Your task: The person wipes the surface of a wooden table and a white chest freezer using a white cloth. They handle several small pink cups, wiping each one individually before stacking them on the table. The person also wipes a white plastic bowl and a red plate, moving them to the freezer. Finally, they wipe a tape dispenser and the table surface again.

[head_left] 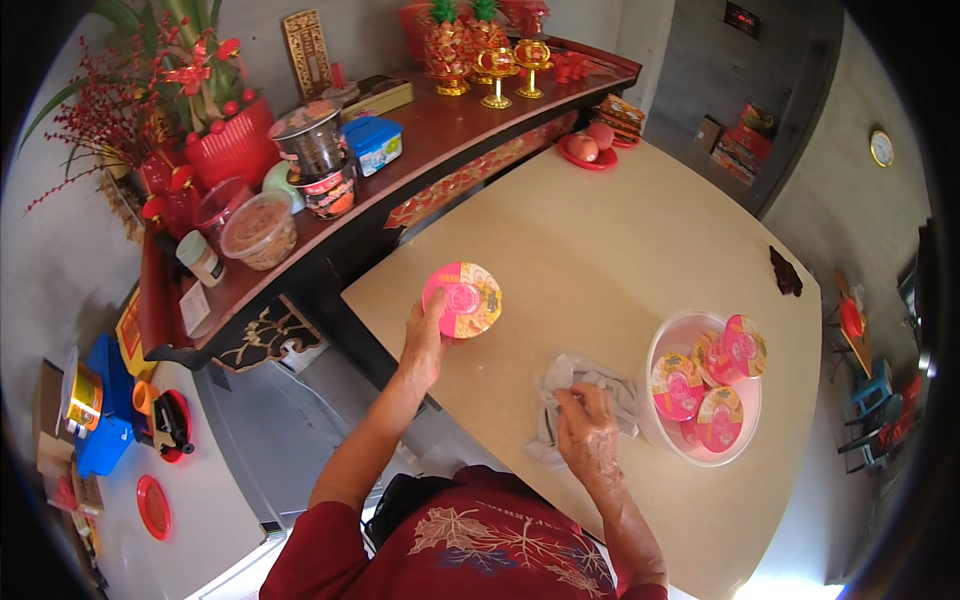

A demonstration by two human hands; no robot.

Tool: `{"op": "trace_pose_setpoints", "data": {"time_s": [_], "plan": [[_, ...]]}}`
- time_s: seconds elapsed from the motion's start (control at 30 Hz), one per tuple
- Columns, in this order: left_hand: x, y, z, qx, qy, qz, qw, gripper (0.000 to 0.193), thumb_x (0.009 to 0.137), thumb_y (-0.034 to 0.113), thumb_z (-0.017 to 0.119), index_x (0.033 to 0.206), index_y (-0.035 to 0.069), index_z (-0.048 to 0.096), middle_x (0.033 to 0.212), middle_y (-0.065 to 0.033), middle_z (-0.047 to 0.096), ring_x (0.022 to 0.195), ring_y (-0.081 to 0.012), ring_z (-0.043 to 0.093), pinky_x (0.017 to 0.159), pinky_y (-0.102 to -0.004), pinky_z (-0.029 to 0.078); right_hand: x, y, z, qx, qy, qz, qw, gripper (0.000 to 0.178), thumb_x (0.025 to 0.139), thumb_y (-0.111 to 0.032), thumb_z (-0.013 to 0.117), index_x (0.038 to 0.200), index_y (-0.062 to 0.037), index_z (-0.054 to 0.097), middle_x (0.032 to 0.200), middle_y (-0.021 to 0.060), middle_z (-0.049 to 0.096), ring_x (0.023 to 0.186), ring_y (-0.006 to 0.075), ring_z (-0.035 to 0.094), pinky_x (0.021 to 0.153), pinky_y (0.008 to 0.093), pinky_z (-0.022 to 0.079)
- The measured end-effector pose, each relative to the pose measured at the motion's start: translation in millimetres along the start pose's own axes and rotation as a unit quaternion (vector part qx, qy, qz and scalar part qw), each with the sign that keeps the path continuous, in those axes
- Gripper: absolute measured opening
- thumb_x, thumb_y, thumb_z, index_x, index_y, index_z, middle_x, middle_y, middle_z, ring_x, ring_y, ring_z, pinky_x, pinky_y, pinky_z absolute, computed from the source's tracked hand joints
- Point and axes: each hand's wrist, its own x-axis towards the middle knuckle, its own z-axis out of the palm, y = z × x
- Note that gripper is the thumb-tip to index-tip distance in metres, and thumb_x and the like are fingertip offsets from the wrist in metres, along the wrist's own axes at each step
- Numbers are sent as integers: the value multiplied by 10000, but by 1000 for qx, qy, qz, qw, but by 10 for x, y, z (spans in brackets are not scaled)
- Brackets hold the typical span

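One pink cup (470, 312) with a round printed lid is in my left hand (427, 338). My thumb lies on the lid, and the hand is closed around the left edge; the other fingers are mostly hidden, so I cannot tell exactly how they press below. I hold it over the beige table (560, 230), near the edge by the dark shelf (340, 225).

My right hand (590, 425) is half curled, with bent fingers touching a grey cloth (548, 425) on the table. Whether these fingers really pinch the cloth, I cannot tell.

Just to the right of the cloth stands a clear plastic bowl (651, 425). In it are four similar cups (719, 420), leaning on each other at different angles; one is tilted up toward the far right side of the rim. My right hand and the cloth are between my left hand and this bowl.

At the far end of the table, a red plate (598, 164) carries round fruit (582, 148). Near the right edge lies a dark brown object (785, 272), not clear enough for me to name. On the shelf I see a tub (260, 232) of brown food, a blue box (372, 143), two gold stands (497, 92) and a red flowerpot (235, 155).
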Motion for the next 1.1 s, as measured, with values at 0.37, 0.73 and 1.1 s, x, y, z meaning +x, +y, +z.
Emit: {"op": "trace_pose_setpoints", "data": {"time_s": [0.37,0.73,1.1], "plan": [[925,184,-669,168,164,16,972,669,839,680,489,1187,113,558,1108,-62,635,904,-206,621,632,-348,502,-83,-89,38,-157,-62,-9,986,576,687,-314,738,1219,-179,563,1289,126,440,1210,434,354,825,543,347],[1951,-88,-418,175,266,-15,948,633,883,573,532,1184,16,559,1191,-134,577,900,-242,638,598,-373,566,-111,-132,98,-153,-18,11,988,502,674,-232,719,1164,-184,620,1136,72,520,1052,337,447,832,497,370],[1797,-102,8,325,281,155,889,838,863,620,505,1411,9,337,1375,-319,367,1317,-422,305,1091,-536,200,-275,-125,-114,-92,-44,-8,995,443,680,-230,732,1115,-222,647,1034,38,536,946,268,495,745,437,424]]}}
